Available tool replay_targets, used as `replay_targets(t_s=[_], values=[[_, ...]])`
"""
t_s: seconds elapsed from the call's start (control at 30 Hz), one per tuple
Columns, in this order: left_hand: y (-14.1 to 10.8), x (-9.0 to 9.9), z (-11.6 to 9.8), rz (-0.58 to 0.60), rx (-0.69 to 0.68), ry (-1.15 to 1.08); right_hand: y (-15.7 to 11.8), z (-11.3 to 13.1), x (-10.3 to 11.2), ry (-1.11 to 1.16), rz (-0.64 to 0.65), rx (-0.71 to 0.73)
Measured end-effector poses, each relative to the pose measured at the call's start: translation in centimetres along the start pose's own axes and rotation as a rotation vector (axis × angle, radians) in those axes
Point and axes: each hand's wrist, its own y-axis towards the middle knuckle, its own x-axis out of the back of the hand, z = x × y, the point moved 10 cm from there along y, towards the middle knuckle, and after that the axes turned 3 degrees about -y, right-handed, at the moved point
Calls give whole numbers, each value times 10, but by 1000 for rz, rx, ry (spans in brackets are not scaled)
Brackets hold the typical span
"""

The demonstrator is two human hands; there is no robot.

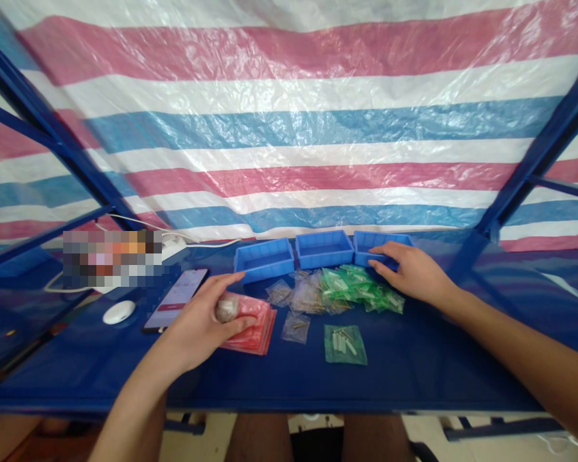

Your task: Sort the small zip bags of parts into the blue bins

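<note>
My left hand [197,321] is at a stack of red plastic bags [257,337], its thumb lying over them and its index finger stretched apart. A small whitish, see-through lump [227,308] sits between that thumb and finger; I cannot make out what it is. At the right blue bin [361,238], my right hand [409,269] has its thumb and fingers apart, with fingertips over the bin. Nearby lies a heap of green bags [356,285] beside clear bags [311,295] with small parts. Closer to me are one green bag [345,344] and one clear bag [296,327], each holding small pieces.
Two more blue bins, a left one [264,258] and a middle one [324,249], stand along the back. A phone [178,298] and a white oval case [119,312] lie at left, near cables and a blurred patch. A striped sheet [318,128] hangs behind.
</note>
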Motion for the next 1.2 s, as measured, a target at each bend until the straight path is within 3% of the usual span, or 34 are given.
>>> replay_targets(t_s=[0.2,0.43,0.57,0.67,0.8,0.9,1.03,1.2], values=[[17,-32,-26,374,-96,50,0,0,2,-7,-4,-6],[27,-62,-61,614,-262,40,1,0,0,4,-7,16],[36,-66,-71,593,-322,107,1,0,2,12,-6,2],[36,-58,-78,535,-369,252,0,0,2,26,-1,-5],[24,-30,-86,306,-395,387,0,1,2,33,-1,4],[1,-21,-84,196,-397,367,1,0,1,29,0,4],[-20,-31,-63,179,-294,278,0,-1,0,30,1,1],[-20,-58,-50,267,-222,153,0,-1,1,26,3,3]])
